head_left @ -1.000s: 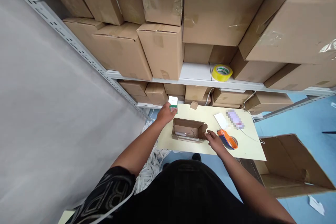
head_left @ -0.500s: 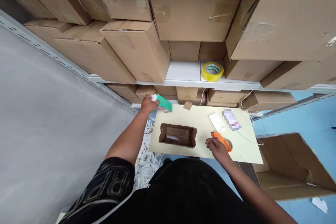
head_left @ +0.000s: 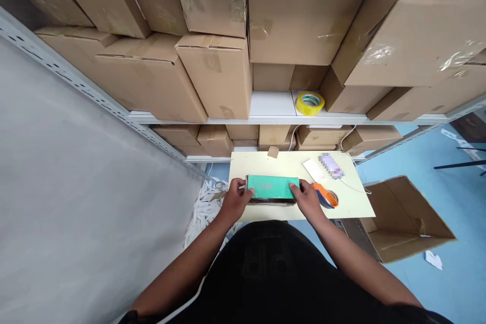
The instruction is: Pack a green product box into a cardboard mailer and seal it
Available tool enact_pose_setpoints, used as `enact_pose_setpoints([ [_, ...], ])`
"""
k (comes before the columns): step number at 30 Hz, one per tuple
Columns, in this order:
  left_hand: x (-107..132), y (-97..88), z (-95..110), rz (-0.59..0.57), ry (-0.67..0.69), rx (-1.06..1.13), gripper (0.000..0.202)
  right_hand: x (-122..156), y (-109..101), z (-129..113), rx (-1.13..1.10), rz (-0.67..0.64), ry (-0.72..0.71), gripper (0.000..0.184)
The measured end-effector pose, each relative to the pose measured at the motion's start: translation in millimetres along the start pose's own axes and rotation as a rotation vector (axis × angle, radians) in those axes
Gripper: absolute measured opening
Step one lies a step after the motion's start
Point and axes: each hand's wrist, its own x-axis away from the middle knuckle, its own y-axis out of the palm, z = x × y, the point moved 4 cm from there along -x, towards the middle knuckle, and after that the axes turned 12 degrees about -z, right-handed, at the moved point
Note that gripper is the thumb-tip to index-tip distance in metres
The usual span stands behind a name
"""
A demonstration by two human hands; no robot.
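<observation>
A green box with pale lettering lies lengthwise between my hands, over the brown cardboard tray. Only the tray's near edge shows below it. My left hand grips the box's left end, thumb on top. At the right end, my right hand holds it the same way. Whether the box rests inside the tray or just above it, I cannot tell. Just right of my right hand lies an orange tape dispenser.
The cream table carries a white card, a blurred-out phone-like item and a cardboard scrap. Yellow tape sits on the shelf among cartons. An open carton stands at right; white strips lie at left.
The green box has come from the table's far left corner to over the brown tray. My right hand has moved from beside the tape dispenser onto the box's right end.
</observation>
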Motion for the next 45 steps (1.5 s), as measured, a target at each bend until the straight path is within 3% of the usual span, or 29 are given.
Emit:
enact_pose_setpoints([
  [6,-1.6,1.3,-10.4,-0.068,-0.107,-0.407,0.029,3.9,15.1,16.9,0.341,-0.062,0.102,0.041],
  [11,-10.1,6.2,-13.8,-0.105,-0.044,-0.626,0.032,-9.1,18.4,25.7,0.532,-0.074,0.134,0.043],
  [16,-16.7,19.5,-21.9,-0.105,0.016,-0.587,0.032,-18.0,9.9,44.6,0.495,-0.082,0.162,0.042],
  [20,-18.3,24.5,-13.8,-0.079,0.049,-0.505,0.036,-18.2,-2.1,52.8,0.335,-0.014,0.105,0.044],
  [26,-19.3,34.1,-2.7,-0.105,-0.067,-0.559,0.032,-19.7,-15.6,50.8,0.285,0.021,0.048,0.049],
  [30,-21.3,38.1,-7.3,-0.105,-0.088,-0.760,0.037,-25.9,-8.7,49.3,0.409,-0.044,0.070,0.044],
  [35,-24.0,26.5,-24.9,-0.076,-0.145,-0.989,0.035,-30.4,10.3,43.7,0.586,-0.140,0.128,0.046],
  [40,-29.2,18.3,-49.5,-0.123,-0.251,-1.041,0.029,-39.2,29.6,43.4,0.700,-0.282,0.207,0.042],
  [45,-36.7,9.3,-52.9,-0.114,-0.252,-0.938,0.029,-46.3,26.8,38.3,0.701,-0.257,0.198,0.041],
])
